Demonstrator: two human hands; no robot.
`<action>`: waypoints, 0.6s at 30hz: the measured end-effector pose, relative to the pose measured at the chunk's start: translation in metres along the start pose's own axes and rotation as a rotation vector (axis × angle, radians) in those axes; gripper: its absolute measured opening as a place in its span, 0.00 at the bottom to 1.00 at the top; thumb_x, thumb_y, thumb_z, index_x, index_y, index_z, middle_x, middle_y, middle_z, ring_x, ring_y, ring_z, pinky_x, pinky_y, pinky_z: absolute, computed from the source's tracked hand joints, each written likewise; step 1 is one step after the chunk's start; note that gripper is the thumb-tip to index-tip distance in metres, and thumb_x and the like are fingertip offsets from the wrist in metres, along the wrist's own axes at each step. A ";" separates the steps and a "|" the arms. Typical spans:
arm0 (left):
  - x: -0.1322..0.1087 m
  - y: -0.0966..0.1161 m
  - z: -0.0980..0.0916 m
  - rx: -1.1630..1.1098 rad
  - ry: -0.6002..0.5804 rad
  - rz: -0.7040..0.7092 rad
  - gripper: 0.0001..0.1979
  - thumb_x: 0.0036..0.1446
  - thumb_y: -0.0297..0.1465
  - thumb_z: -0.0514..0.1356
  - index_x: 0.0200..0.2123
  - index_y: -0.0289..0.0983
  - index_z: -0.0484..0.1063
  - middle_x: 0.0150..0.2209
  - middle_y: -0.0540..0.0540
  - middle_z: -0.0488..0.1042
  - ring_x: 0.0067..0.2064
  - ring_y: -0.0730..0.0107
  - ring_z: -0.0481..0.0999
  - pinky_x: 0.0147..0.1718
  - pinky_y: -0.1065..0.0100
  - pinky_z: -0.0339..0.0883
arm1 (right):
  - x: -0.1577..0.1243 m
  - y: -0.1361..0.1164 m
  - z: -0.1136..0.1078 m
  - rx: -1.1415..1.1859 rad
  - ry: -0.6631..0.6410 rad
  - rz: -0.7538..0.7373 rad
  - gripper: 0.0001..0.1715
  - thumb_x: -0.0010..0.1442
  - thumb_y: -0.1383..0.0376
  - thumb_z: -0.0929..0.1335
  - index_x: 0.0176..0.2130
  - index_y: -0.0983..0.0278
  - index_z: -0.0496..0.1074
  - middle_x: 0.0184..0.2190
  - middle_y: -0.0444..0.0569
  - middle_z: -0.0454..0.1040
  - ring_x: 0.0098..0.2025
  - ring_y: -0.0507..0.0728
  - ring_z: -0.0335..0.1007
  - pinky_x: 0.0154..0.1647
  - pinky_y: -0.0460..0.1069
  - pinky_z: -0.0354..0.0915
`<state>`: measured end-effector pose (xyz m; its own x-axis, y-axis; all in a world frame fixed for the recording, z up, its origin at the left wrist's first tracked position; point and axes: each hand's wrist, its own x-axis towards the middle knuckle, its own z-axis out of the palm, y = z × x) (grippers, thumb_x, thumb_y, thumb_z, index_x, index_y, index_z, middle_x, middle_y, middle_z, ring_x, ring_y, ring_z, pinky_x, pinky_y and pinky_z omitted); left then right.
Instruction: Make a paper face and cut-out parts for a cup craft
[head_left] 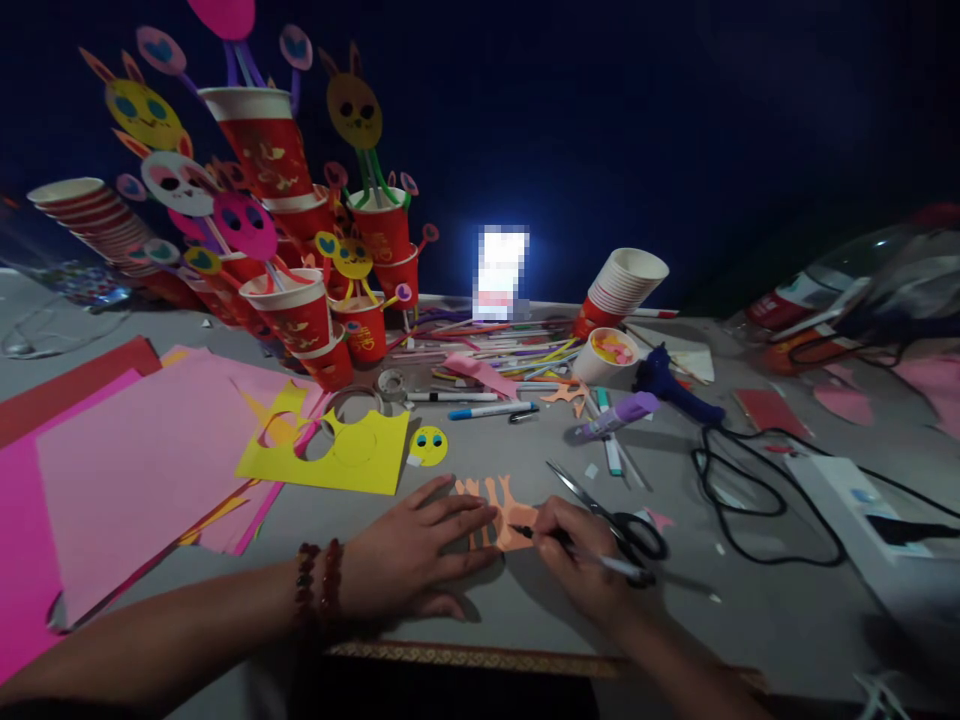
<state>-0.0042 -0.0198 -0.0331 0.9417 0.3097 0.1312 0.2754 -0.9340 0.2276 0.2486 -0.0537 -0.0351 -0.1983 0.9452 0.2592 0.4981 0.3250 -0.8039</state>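
My left hand [427,545] lies flat with fingers spread, pressing on a piece of orange paper [517,530] that has cut-out shapes along its far edge. In my right hand [574,560] is a pen [611,565], its dark tip touching the orange paper. Just right of that hand lies a pair of scissors [637,535] with black handles, blades apart. Beyond my left hand sits a small yellow paper face [429,446] with blue eyes. A yellow sheet [382,455] with round holes lies to its left.
Red paper cups with paper animal faces [292,320] stand stacked at the back left. Coloured paper sheets [135,470] cover the left side. A glue stick [619,415], a purple glue gun [679,390] and its black cord [742,550] are at right. A lit phone screen [501,270] leans behind.
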 end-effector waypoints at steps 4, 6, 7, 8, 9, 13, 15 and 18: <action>0.000 -0.001 0.000 -0.002 0.008 0.004 0.30 0.62 0.51 0.54 0.61 0.43 0.62 0.66 0.41 0.58 0.64 0.53 0.60 0.65 0.45 0.43 | 0.001 0.000 0.000 0.003 -0.004 0.009 0.09 0.52 0.71 0.61 0.23 0.60 0.60 0.18 0.38 0.61 0.21 0.51 0.59 0.23 0.45 0.55; 0.000 -0.001 0.000 -0.002 0.016 0.008 0.29 0.62 0.51 0.54 0.61 0.42 0.63 0.66 0.41 0.59 0.63 0.53 0.60 0.65 0.45 0.43 | 0.000 0.001 0.000 0.006 -0.016 0.018 0.09 0.53 0.71 0.61 0.23 0.60 0.60 0.18 0.38 0.61 0.21 0.51 0.59 0.23 0.45 0.55; 0.000 -0.001 0.001 -0.002 0.021 0.010 0.29 0.62 0.51 0.54 0.61 0.42 0.63 0.66 0.41 0.59 0.63 0.53 0.60 0.65 0.45 0.42 | 0.000 0.001 0.000 0.008 -0.023 0.020 0.09 0.53 0.71 0.61 0.23 0.60 0.60 0.18 0.38 0.61 0.21 0.51 0.59 0.23 0.45 0.55; 0.000 -0.001 0.001 -0.001 0.025 0.011 0.29 0.62 0.51 0.54 0.61 0.42 0.63 0.66 0.41 0.60 0.63 0.53 0.61 0.65 0.45 0.42 | 0.000 0.001 0.000 0.010 -0.027 0.017 0.09 0.53 0.71 0.61 0.23 0.60 0.60 0.18 0.38 0.61 0.21 0.51 0.59 0.23 0.45 0.55; 0.000 -0.001 0.001 -0.001 0.029 0.013 0.29 0.62 0.51 0.54 0.61 0.42 0.62 0.66 0.41 0.60 0.63 0.53 0.61 0.65 0.45 0.42 | 0.000 0.001 0.000 0.013 -0.030 0.014 0.09 0.53 0.70 0.61 0.23 0.60 0.60 0.18 0.39 0.61 0.21 0.51 0.59 0.23 0.45 0.55; 0.000 -0.001 0.001 -0.003 0.022 0.008 0.30 0.63 0.51 0.54 0.62 0.43 0.62 0.66 0.41 0.58 0.64 0.53 0.60 0.65 0.45 0.42 | 0.000 0.001 0.000 0.007 -0.014 -0.006 0.10 0.52 0.71 0.61 0.23 0.60 0.60 0.18 0.39 0.61 0.21 0.51 0.60 0.23 0.45 0.56; 0.000 -0.001 0.002 -0.002 0.005 0.003 0.29 0.63 0.51 0.53 0.62 0.43 0.61 0.67 0.42 0.58 0.65 0.53 0.59 0.65 0.45 0.42 | -0.001 0.001 0.000 0.010 -0.014 -0.011 0.10 0.53 0.71 0.61 0.23 0.60 0.60 0.18 0.39 0.61 0.21 0.51 0.60 0.23 0.45 0.55; -0.001 -0.001 0.002 -0.004 -0.009 0.004 0.30 0.63 0.51 0.52 0.62 0.43 0.61 0.67 0.42 0.57 0.65 0.53 0.58 0.66 0.45 0.41 | -0.001 0.001 -0.001 0.014 -0.019 -0.013 0.10 0.53 0.72 0.61 0.22 0.60 0.60 0.18 0.39 0.61 0.21 0.51 0.59 0.23 0.45 0.55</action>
<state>-0.0049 -0.0195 -0.0352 0.9446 0.3042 0.1231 0.2709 -0.9345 0.2310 0.2500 -0.0545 -0.0358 -0.2208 0.9402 0.2594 0.4838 0.3366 -0.8078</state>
